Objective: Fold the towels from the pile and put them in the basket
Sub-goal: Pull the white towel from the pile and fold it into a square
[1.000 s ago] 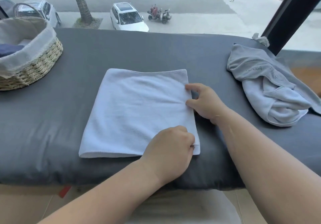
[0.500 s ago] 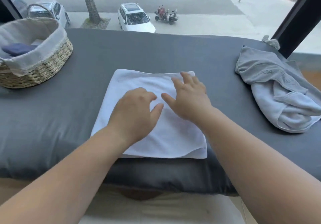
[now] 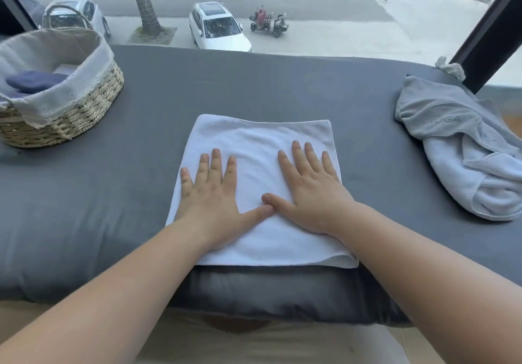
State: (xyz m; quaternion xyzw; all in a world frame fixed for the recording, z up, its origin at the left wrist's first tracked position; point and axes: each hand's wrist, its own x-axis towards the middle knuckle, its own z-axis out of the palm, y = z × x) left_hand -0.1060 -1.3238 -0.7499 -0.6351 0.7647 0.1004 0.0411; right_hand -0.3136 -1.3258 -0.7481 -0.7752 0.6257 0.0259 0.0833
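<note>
Towel [image 3: 254, 138] under left hand [image 3: 210, 202], right hand [image 3: 310, 197]

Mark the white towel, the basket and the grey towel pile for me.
white towel [image 3: 254, 143], head view, bare far half.
basket [image 3: 84, 112], head view, woven side wall.
grey towel pile [image 3: 440, 121], head view, upper grey fold.

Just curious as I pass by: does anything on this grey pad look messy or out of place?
Nothing serious. The grey towel at the right lies crumpled and unfolded. The white towel under the left hand and right hand is tidy, except its near right corner, where the layers gape.
</note>
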